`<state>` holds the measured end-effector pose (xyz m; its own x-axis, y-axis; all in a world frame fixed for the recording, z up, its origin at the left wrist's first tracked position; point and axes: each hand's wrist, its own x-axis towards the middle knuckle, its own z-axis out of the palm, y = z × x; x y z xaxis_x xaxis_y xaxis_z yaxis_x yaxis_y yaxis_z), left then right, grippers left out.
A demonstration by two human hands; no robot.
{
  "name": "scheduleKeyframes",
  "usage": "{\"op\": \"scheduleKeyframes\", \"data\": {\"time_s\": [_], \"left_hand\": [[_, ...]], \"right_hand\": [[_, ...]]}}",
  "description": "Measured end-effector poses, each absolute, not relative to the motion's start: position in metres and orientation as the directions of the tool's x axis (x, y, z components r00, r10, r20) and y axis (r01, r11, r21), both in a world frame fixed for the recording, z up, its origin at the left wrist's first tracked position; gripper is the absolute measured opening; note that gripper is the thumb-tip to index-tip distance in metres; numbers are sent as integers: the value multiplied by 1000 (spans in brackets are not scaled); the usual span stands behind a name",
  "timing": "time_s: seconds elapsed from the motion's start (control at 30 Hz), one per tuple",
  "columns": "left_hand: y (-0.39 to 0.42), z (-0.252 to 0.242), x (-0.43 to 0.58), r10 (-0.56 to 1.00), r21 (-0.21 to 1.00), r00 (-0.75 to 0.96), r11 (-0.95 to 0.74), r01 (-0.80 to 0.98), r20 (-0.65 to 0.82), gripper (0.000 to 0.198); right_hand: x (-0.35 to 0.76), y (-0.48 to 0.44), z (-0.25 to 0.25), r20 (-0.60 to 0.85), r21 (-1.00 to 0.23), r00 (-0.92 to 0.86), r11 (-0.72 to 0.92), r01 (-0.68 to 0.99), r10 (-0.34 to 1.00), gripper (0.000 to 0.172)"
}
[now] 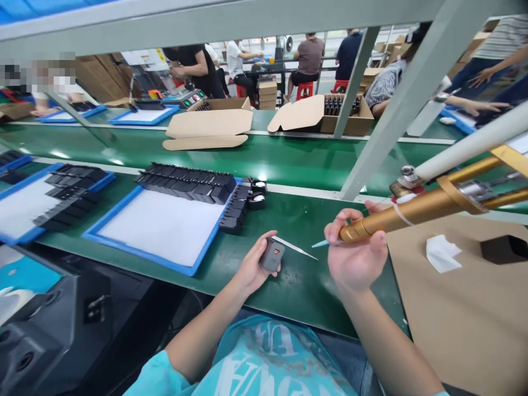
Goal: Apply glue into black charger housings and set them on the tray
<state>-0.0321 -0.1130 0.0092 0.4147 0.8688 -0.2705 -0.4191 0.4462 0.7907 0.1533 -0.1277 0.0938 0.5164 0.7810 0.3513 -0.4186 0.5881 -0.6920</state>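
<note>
My left hand [251, 267] is closed around a small dark grey plastic case [271, 255] with copper-coloured contacts on its face. Pointed metal tweezers [295, 247] stick out to the right from the same hand, their tip over the green bench. My right hand [357, 258], palm up, grips the front of a gold cylindrical dispenser [381, 221]. Its tapered light-blue nozzle [320, 243] points left toward the case, apart from it. Left of my hands, a blue-rimmed tray [193, 269] with a white lining holds rows of black plastic parts [187, 182].
Small black parts with white round pieces [258, 194] stand beside the tray. A second tray [16, 240] is farther left. Brown cardboard [457, 308] on the right bears white paper [443, 253] and a black box [505, 249]. A slanted metal post [396, 99] rises ahead; people work beyond.
</note>
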Motion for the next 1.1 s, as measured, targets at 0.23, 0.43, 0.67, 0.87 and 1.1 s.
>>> {"op": "scheduleKeyframes", "data": {"time_s": [0.23, 0.43, 0.67, 0.87, 1.1], "left_hand": [[-116, 21, -55, 899, 759, 363, 411, -505, -246, 55], [-82, 43, -136, 995, 1000, -97, 22, -12, -23, 66], [-21, 47, -219, 977, 95, -149, 136, 986, 151, 61], [-4, 56, -198, 919, 9, 52, -60, 998, 390, 52], [49, 72, -83, 819, -60, 547, -545, 836, 173, 61]], "right_hand": [[155, -126, 94, 318, -709, 540, 574, -411, 779, 42], [156, -125, 95, 296, -721, 546, 558, -411, 784, 43], [155, -126, 95, 298, -728, 542, 554, -403, 786, 41], [156, -125, 92, 316, -717, 540, 569, -402, 780, 41], [156, -125, 92, 328, -706, 531, 576, -412, 782, 40]]}}
